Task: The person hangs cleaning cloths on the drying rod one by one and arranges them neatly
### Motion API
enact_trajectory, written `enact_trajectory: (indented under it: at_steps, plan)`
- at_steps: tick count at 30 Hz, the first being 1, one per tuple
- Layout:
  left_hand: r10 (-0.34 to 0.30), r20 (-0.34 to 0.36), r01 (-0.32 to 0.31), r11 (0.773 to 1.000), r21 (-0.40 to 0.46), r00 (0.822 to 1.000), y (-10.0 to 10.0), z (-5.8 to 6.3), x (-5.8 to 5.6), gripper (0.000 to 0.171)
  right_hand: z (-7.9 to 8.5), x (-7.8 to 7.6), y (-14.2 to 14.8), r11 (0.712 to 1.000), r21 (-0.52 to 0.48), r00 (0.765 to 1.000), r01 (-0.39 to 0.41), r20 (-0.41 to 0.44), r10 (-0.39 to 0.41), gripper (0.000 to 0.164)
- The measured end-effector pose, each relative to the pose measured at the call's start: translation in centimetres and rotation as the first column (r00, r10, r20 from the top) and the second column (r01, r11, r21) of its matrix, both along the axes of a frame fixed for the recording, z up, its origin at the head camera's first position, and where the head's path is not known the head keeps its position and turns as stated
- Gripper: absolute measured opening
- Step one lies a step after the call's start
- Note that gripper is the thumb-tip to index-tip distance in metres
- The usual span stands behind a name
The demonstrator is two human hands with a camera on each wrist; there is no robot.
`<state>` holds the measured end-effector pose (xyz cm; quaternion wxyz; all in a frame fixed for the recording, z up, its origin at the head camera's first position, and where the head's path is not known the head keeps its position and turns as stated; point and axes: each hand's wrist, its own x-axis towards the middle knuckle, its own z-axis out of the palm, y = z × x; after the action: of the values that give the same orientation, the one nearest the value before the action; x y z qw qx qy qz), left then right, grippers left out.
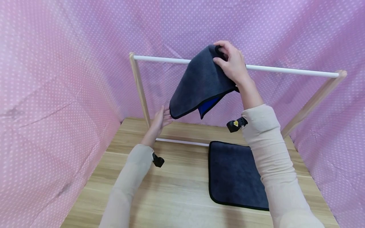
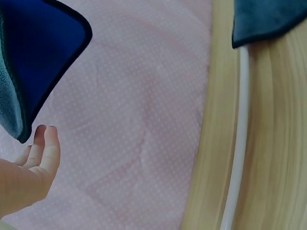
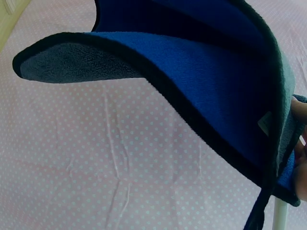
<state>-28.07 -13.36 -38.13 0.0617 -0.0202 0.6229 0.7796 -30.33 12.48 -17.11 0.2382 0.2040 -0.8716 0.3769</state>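
Observation:
A grey towel (image 1: 199, 82) with black edging and a blue underside (image 3: 206, 81) drapes in front of the upper white rod. At its top right my right hand (image 1: 232, 65) grips a bunched part of it, thumb on the near side. My left hand (image 1: 162, 119) is beside the towel's lower left corner, fingers extended. In the left wrist view the fingertips (image 2: 51, 136) are close to that corner; whether they touch it I cannot tell. The right wrist view shows the blue side folded open and only part of the right hand (image 3: 301, 177).
The upper white rod (image 1: 291, 71) spans two wooden posts (image 1: 139, 88). A lower white rod (image 1: 182, 142) runs near the wooden tabletop (image 1: 171, 196). A second dark grey towel (image 1: 236, 174) lies flat at the right, partly behind my right sleeve. Pink dotted cloth (image 1: 71, 95) surrounds the table.

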Motion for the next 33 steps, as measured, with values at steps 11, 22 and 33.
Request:
enact_trajectory:
  at_steps: [11, 22, 33]
  plan:
    - [0.056, 0.075, -0.075, 0.96, 0.269, 0.996, -0.4, 1.5, -0.3, 0.033, 0.0, 0.1, -0.1, 1.0, -0.013, 1.0, -0.005, 0.017, 0.005, 0.039]
    - [0.0, 0.018, -0.006, 0.929, 0.369, 1.0, -2.4, 3.5, 0.5, 0.022, 0.1, 0.1, -0.1, 0.999, -0.037, 0.999, -0.013, 0.031, 0.014, 0.039]
    - [-0.178, -0.144, 0.215, 0.927, 0.308, 0.973, -3.6, 6.7, 2.0, 0.031, 0.3, 0.0, 0.2, 0.973, -0.201, 0.989, -0.111, 0.072, 0.128, 0.038]
